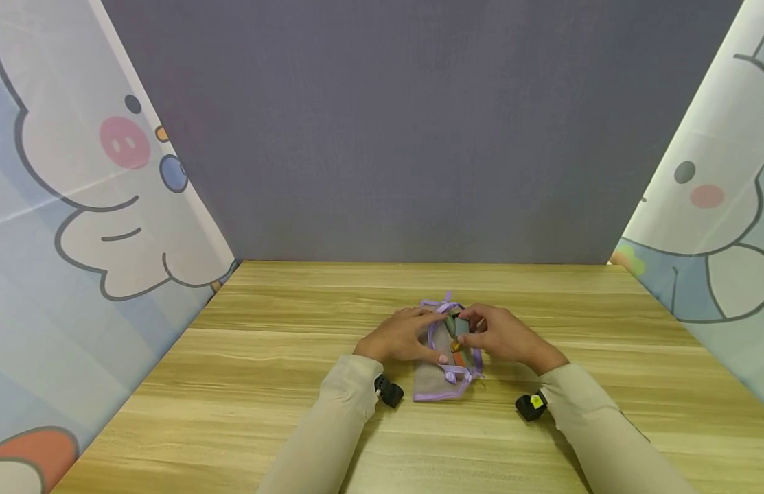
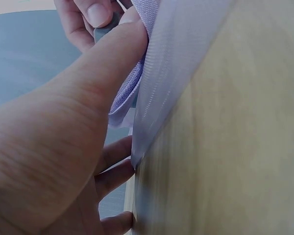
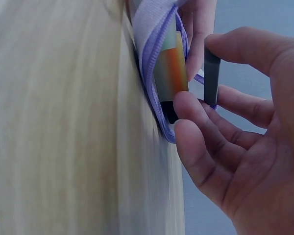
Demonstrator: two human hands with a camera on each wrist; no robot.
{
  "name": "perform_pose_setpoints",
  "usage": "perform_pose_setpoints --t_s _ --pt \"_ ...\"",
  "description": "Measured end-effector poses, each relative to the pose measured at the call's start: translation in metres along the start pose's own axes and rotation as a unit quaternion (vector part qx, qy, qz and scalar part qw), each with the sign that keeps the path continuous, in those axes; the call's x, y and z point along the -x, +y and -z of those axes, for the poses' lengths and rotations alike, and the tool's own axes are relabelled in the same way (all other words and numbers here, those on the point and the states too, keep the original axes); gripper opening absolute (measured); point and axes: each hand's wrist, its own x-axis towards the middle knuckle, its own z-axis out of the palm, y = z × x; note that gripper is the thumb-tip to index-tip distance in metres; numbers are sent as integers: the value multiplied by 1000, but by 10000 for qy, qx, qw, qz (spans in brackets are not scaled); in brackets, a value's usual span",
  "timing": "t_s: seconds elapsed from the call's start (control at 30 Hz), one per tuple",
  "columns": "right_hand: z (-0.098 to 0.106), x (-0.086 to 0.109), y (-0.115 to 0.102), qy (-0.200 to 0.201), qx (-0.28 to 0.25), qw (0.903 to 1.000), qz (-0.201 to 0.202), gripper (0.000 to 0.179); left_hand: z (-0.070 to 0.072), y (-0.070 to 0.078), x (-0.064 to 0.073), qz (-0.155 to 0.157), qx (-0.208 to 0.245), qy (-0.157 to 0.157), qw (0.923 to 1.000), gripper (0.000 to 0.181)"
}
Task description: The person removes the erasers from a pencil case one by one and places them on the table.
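Observation:
A mesh pouch (image 1: 432,379) with purple zipper trim lies on the table, its mouth spread wide. My left hand (image 1: 408,335) is at the pouch's left side, thumb and forefinger stretched apart along the opening. In the left wrist view the purple trim (image 2: 123,95) passes over the thumb's tip. My right hand (image 1: 502,335) pinches a thin grey block (image 3: 211,76) at the mouth of the pouch. Inside, an orange block (image 3: 175,70) shows among green, yellow and black pieces. The lower part of the pouch's contents is hidden.
The pouch sits on a wood-grain table (image 1: 264,322). A dark grey panel (image 1: 388,137) rises behind the table's far edge. Cartoon-printed cloths hang at the left (image 1: 66,274) and right (image 1: 697,226). Each wrist carries a small black camera.

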Motion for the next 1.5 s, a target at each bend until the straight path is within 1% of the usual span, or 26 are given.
perform_pose_setpoints --t_s 0.27,0.4,0.67,0.97,1.23,1.5 --pt "0 0 -1 114 -72 9999 28 47 -1 -1 0 -10 2 19 10000 88" --pt "0 0 0 139 -77 9999 44 48 1 0 1 -27 7 -2 10000 88" --pt "0 0 -2 204 -86 9997 43 51 0 1 0 -45 -87 28 9999 87" --pt "1 1 -2 282 86 9995 113 48 0 0 0 -34 -104 19 9999 87" --pt "0 1 -2 394 216 9988 191 45 1 2 1 -28 -154 3 9999 89" --pt "1 1 -2 435 204 9987 181 44 1 1 0 -64 -148 22 9999 88"
